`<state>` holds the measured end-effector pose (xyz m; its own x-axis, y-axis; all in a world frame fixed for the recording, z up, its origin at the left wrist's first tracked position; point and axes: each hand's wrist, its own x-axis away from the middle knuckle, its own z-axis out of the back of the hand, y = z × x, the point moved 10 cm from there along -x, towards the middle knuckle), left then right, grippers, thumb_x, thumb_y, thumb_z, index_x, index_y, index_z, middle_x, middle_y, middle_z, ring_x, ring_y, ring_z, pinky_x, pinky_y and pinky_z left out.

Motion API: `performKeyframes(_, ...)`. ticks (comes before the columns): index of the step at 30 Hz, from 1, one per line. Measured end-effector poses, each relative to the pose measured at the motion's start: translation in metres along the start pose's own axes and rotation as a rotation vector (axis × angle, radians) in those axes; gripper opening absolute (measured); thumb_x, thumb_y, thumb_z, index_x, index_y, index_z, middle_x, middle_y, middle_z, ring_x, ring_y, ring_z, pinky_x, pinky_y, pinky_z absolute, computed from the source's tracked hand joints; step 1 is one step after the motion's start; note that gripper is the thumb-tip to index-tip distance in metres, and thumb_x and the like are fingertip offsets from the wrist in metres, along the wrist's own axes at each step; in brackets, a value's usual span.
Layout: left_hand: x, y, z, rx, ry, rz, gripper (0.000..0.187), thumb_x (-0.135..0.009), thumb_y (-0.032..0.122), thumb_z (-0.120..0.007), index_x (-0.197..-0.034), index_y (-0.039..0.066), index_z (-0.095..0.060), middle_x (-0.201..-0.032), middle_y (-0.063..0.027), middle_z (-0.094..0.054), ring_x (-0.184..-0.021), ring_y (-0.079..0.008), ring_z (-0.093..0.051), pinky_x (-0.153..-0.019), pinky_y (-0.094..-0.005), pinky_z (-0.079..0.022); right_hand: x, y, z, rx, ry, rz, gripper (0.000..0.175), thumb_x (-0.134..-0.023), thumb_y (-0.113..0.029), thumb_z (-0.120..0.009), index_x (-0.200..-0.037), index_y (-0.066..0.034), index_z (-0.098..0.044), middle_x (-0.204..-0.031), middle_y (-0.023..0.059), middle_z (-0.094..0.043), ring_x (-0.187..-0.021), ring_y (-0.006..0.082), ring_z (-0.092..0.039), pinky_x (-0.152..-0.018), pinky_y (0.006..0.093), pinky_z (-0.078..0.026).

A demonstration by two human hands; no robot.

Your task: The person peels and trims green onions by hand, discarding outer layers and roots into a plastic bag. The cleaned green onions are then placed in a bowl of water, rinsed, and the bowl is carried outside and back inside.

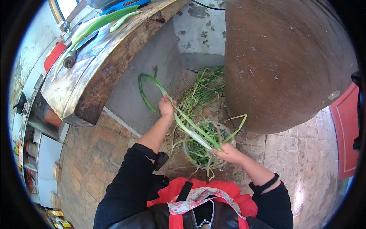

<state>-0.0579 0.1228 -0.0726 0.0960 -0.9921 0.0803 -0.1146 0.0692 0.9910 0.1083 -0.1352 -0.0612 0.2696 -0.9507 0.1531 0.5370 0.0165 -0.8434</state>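
Note:
A long scallion (187, 131) stretches between my two hands above a clear round bin. My left hand (167, 106) grips it near its green leaves (147, 75), which bend over and hang down past the fist. My right hand (229, 152) is closed around the other end, along with a yellow-green leaf (240, 126) that sticks out folded to the right. Beneath the stalk, the bin (216, 167) is full of green leaves and trimmings (196, 154). Behind it, a heap of scallions (201, 88) lies on the floor.
At upper left is a thick wooden worktop (94, 74) with cleaned scallions (105, 21), a knife handle (70, 59) and a blue scale (125, 5). A large rounded brown surface (283, 65) bulges in from the right. Shelves (31, 154) stand far left. The floor is brick (94, 148).

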Motion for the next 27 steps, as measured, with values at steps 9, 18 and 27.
performKeyframes(9, -0.033, -0.022, 0.007, -0.11, 0.091, 0.053, 0.028, -0.091, 0.028, -0.034, -0.077, 0.006, -0.044, -0.05, -0.0018, -0.039, -0.035, -0.0122, -0.036, -0.031, -0.0271, -0.029, 0.121, 0.055, 0.042, 0.204, -0.039, -0.192, 0.025, -0.077, -0.03, -0.05, -0.075, -0.0058, -0.055, -0.063, 0.0155, -0.054, -0.058, 0.0304, -0.054, -0.055, 0.038, -0.042)
performKeyframes(18, -0.063, 0.021, 0.022, -0.284, 0.114, -0.189, 0.029, -0.09, 0.027, -0.036, -0.077, 0.004, -0.048, -0.053, -0.0044, -0.043, -0.039, -0.0143, -0.041, -0.034, -0.0287, -0.031, 0.154, 0.098, 0.067, 0.736, -0.196, -0.251, 0.024, -0.068, -0.035, -0.058, -0.074, -0.0117, -0.059, -0.066, 0.0135, -0.057, -0.063, 0.0317, -0.056, -0.057, 0.0419, -0.044)
performKeyframes(27, 0.005, 0.103, -0.019, 0.051, -0.095, -0.036, 0.026, -0.091, 0.031, -0.035, -0.087, 0.006, -0.043, -0.058, 0.0023, -0.035, -0.041, -0.0065, -0.03, -0.033, -0.0213, -0.024, -0.012, 0.018, 0.056, 0.656, 0.053, -0.024, 0.028, -0.073, -0.029, -0.056, -0.085, -0.0046, -0.057, -0.075, 0.018, -0.06, -0.073, 0.034, -0.058, -0.066, 0.0434, -0.046)
